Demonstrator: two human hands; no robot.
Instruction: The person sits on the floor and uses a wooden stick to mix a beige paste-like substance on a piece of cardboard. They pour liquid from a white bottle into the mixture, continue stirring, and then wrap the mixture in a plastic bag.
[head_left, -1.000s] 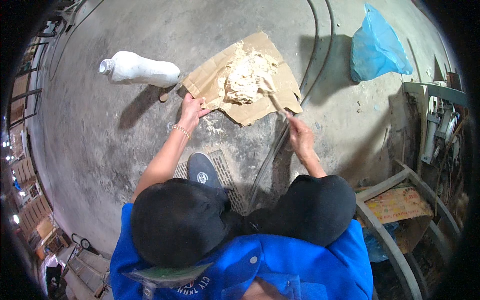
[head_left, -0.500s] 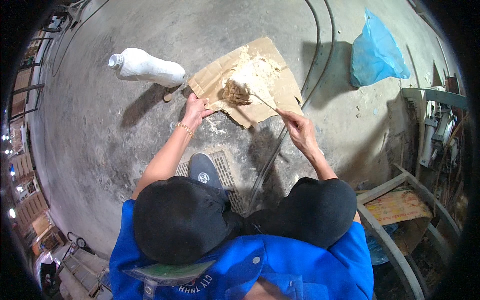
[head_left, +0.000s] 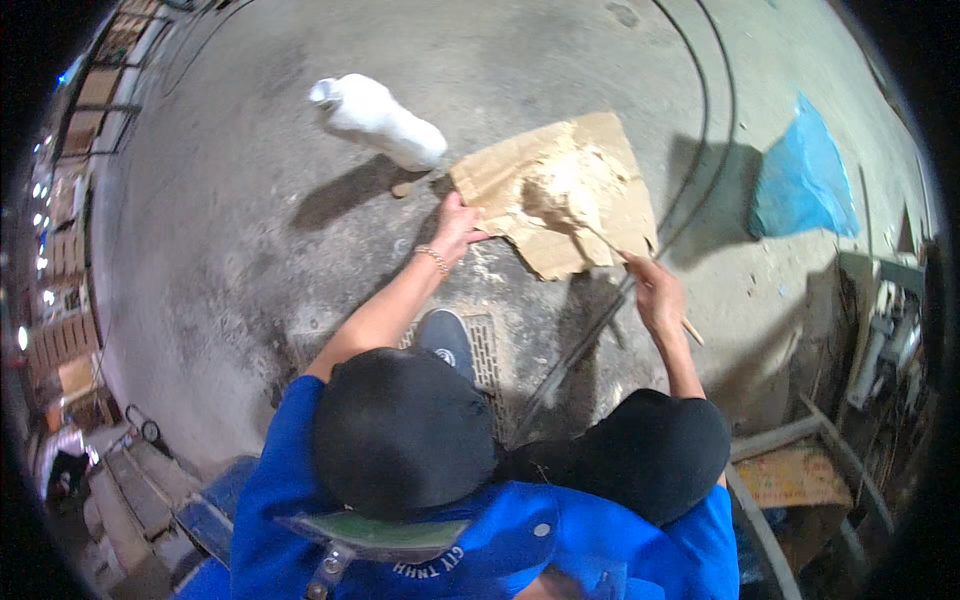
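Note:
A torn piece of brown cardboard point(head_left: 505, 165) lies on the floor in front of me, bearing a heap of pale, cream-coloured paste or powder point(head_left: 570, 185). At its near left corner, my left hand point(head_left: 462, 225) pinches the edge, thumb on top. My right hand point(head_left: 658, 298) is closed round a thin wooden stick point(head_left: 692, 332), whose handle end pokes out beyond the palm. The stick's far end reaches into the near side of the heap, where its tip is hidden. Beyond my left hand, a white plastic bottle point(head_left: 385, 125) is by the cardboard's left corner.
A blue plastic bag point(head_left: 803, 180) stands at the right, past two dark hoses point(head_left: 728, 110) running along the floor. A metal frame point(head_left: 775, 440) is close by my right knee. Near the bottle lies a small brown piece point(head_left: 401, 189). Beside my shoe is a floor grate point(head_left: 485, 350).
The whole view has shifted, so things appear further right and lower. The brown clump at the stick's tip has gone down into the heap. My left hand stays on the cardboard.

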